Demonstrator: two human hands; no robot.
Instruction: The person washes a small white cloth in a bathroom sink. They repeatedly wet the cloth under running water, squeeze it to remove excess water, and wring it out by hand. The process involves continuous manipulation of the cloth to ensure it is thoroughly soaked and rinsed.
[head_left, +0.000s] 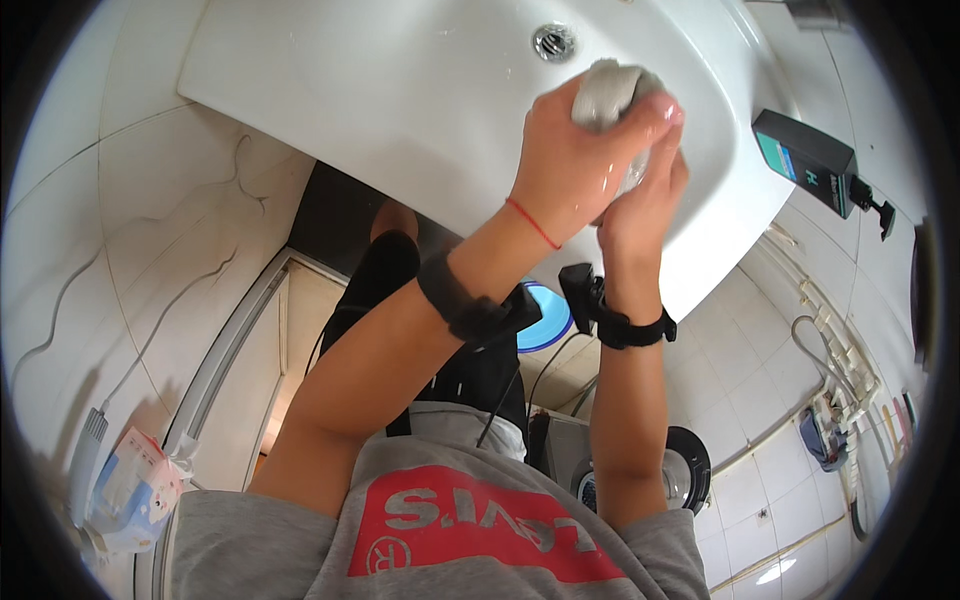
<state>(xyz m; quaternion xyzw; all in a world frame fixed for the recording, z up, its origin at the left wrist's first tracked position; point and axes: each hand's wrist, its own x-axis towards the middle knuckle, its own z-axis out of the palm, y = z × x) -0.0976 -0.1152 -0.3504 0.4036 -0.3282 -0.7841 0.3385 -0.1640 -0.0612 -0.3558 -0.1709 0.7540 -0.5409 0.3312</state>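
Over the white washbasin [400, 110], my left hand [572, 165] is closed around a bunched, wet, pale grey cloth [604, 95]. My right hand [645, 205] grips the same cloth from the right and below, its fingers close against my left hand. Folds of the cloth stick out above the left hand, and a little more shows between the two palms. The rest is hidden in my grip. Water glistens on my skin. The metal drain [554, 43] lies just beyond my hands, to the left of the cloth.
A black pump bottle [808, 160] with a teal label stands at the basin's right side. Below the basin is a blue basin [545, 318]. A plastic packet [135, 490] is at lower left, pipes [830, 340] run along the right wall, and a round-doored machine [688, 470] stands lower right.
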